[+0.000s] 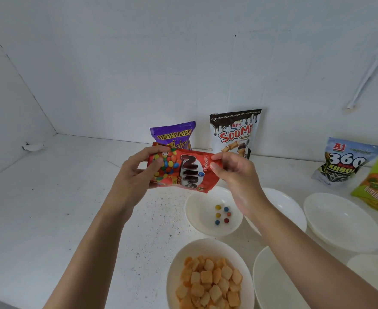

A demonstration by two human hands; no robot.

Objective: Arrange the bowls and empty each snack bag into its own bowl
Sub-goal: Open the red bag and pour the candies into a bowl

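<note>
A red Nips candy bag [184, 172] hangs above the white counter, turned sideways. My left hand [136, 172] grips its left end and my right hand [234, 175] pinches its right end. Just below sits a small white bowl [197, 210] with several coloured candies [222, 214] in it. Nearer to me a white bowl [179, 259] holds orange-yellow square snacks [210, 282]. Three more white bowls stand to the right: one behind my right wrist [288, 206], one further right [341, 221], one at the bottom [272, 284].
Against the back wall stand a purple Mum's Bake wafer bag [174, 134] and a white Soomi bag [234, 132]. At the right are an A1 360 kuaci bag [344, 163] and a green-yellow snack bag [377, 186]. Another white bowl's rim [373, 266] shows at the right edge.
</note>
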